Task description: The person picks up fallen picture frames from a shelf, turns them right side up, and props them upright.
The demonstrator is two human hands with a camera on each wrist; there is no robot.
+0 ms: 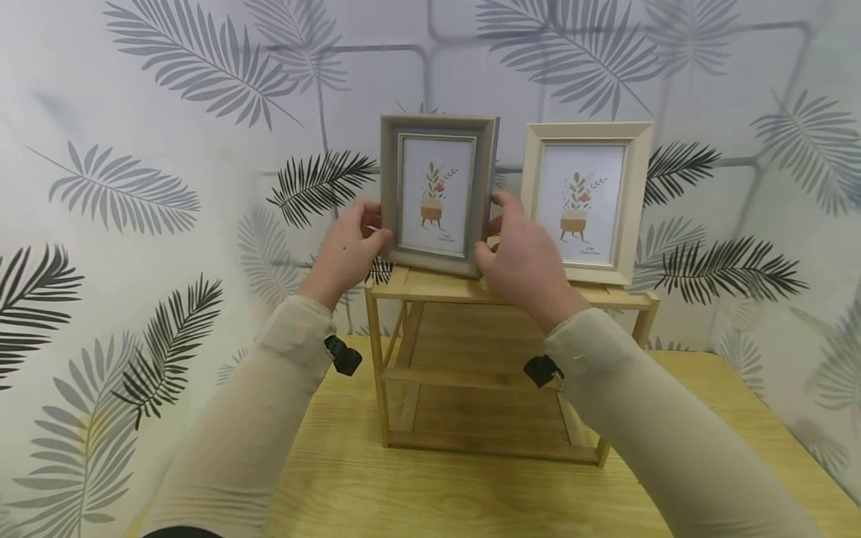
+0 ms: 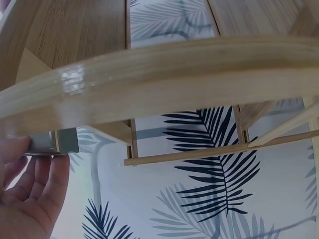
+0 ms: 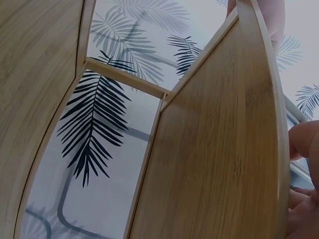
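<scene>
A grey picture frame (image 1: pixel 437 196), with a print of a potted plant, stands near-upright over the left end of the wooden rack's top (image 1: pixel 417 280). My left hand (image 1: pixel 346 250) holds its left side, thumb at the front. On the frame's right side, my right hand (image 1: pixel 528 258) grips near the lower corner, thumb in front. The left wrist view shows my left fingers (image 2: pixel 52 177) under a corner of the grey frame (image 2: pixel 67 141). The right wrist view has my right hand (image 3: pixel 305 169) at the edge, largely cut off beyond the rack board (image 3: pixel 209 134).
A cream picture frame (image 1: pixel 585 194) with a similar print stands on the rack's right end, close to my right hand. The rack has lower shelves (image 1: pixel 484 418) and stands on a yellow wood-grain table (image 1: pixel 377 493). Leaf-patterned wall covering (image 1: pixel 202 67) rises behind.
</scene>
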